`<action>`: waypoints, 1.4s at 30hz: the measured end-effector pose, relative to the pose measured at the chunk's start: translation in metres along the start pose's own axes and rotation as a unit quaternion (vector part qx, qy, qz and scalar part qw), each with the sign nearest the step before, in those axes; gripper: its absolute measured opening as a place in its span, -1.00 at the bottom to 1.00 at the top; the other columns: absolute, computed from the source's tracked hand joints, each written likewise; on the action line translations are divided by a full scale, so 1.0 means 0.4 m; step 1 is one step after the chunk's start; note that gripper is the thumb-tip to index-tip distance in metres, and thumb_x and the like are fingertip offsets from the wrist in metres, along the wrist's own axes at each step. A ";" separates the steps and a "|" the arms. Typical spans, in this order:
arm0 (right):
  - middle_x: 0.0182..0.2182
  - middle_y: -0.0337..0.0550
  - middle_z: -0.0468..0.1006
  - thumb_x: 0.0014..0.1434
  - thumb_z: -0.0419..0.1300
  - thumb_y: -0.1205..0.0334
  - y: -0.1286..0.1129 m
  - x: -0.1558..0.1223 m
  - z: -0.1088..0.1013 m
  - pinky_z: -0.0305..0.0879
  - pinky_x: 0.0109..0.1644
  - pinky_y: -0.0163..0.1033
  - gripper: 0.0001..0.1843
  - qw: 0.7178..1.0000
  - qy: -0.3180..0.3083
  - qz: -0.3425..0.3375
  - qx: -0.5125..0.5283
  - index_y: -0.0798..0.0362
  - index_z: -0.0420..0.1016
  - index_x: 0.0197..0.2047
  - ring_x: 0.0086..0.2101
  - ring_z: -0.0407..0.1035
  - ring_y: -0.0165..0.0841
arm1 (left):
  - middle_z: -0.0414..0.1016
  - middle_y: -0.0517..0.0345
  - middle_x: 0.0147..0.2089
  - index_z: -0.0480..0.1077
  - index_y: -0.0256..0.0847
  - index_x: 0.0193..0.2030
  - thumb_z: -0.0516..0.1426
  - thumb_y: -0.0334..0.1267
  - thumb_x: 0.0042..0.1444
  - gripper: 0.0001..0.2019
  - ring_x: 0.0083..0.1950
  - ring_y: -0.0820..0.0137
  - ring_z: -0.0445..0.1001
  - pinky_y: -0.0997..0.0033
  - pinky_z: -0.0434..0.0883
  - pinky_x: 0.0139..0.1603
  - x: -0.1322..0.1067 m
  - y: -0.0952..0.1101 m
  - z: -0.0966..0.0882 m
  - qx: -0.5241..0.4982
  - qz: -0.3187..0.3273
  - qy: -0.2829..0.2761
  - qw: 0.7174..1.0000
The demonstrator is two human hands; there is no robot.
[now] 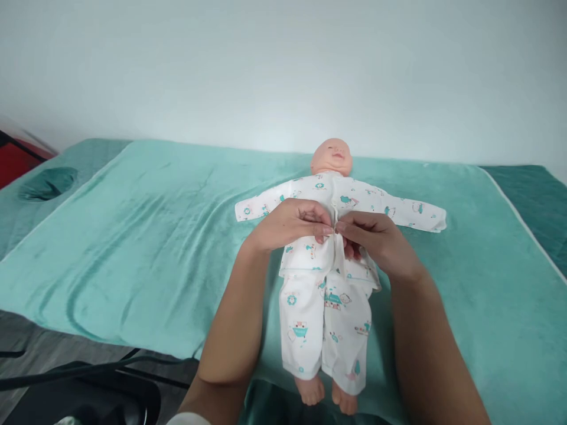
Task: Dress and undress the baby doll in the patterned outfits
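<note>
Left hand [290, 224] and right hand [376, 239], fingertips together, pinch the front edges of the white printed cotton shirt [319, 189] at the belly of the pink plastic doll [332, 156]; fastening seems in hand, next needing aligned edges.

You have free room on the towel [146, 248] at the left of the frame and again at the right, both stretches flat and bare. The doll [330, 295] blocks the centre: its sleeves spread sideways and its legs run toward the lower edge. Your left hand [290, 224] and right hand [376, 239] pinch its front, with your forearms close along both sides of its legs. At lower left, off the bed edge, a black frame [88, 395] stands in the way.
</note>
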State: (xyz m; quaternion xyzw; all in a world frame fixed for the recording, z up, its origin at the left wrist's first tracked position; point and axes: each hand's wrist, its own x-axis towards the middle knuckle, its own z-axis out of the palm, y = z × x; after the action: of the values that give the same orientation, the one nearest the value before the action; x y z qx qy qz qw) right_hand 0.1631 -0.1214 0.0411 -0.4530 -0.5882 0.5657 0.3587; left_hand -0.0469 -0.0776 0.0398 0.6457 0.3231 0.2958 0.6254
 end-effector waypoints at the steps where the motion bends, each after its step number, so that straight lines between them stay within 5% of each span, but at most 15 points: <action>1: -0.59 -0.27 0.43 0.26 0.28 -0.08 -0.002 0.000 0.001 0.16 -0.49 -0.34 -0.57 1.000 0.000 0.004 -0.002 0.06 0.45 -0.48 -0.56 0.27 -0.48 | 0.56 0.15 -0.43 0.53 -0.23 -0.32 0.36 -0.14 0.07 -0.80 -0.36 0.44 0.54 0.40 0.51 -0.26 0.000 -0.001 -0.002 0.000 0.001 -0.004 1.000; 17: -0.58 -0.21 0.50 0.26 0.25 -0.17 -0.016 0.001 0.007 0.29 -0.46 -0.35 -0.51 0.999 -0.005 0.028 -0.018 0.09 0.51 -0.46 -0.55 0.38 -0.46 | 0.56 0.14 -0.40 0.52 -0.25 -0.33 0.38 -0.16 0.05 -0.78 -0.40 0.49 0.51 0.45 0.48 -0.34 0.003 -0.021 -0.015 -0.021 0.003 -0.007 1.000; 25: -0.40 -0.21 0.62 0.23 0.34 0.10 -0.001 0.002 -0.008 0.39 -0.37 -0.34 -0.77 0.999 -0.035 0.024 0.031 0.06 0.46 -0.16 -0.41 0.52 -0.42 | 0.55 0.17 -0.42 0.48 -0.23 -0.32 0.36 -0.21 0.07 -0.81 -0.39 0.48 0.52 0.46 0.47 -0.31 -0.001 -0.010 -0.011 -0.014 0.006 -0.019 1.000; 42: -0.37 -0.25 0.60 0.23 0.30 0.30 -0.003 0.002 0.002 0.39 -0.38 -0.37 -0.85 0.998 -0.054 0.035 0.022 0.02 0.42 -0.15 -0.39 0.51 -0.44 | 0.50 0.26 -0.39 0.34 -0.19 -0.27 0.26 -0.23 0.15 -0.83 -0.36 0.50 0.47 0.48 0.41 -0.31 -0.002 -0.004 0.003 0.028 -0.003 -0.035 0.999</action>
State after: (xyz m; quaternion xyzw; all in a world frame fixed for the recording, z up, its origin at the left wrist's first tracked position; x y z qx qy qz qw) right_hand 0.1620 -0.1207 0.0423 -0.4339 -0.5784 0.6141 0.3163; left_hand -0.0465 -0.0790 0.0383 0.6722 0.3109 0.2619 0.6188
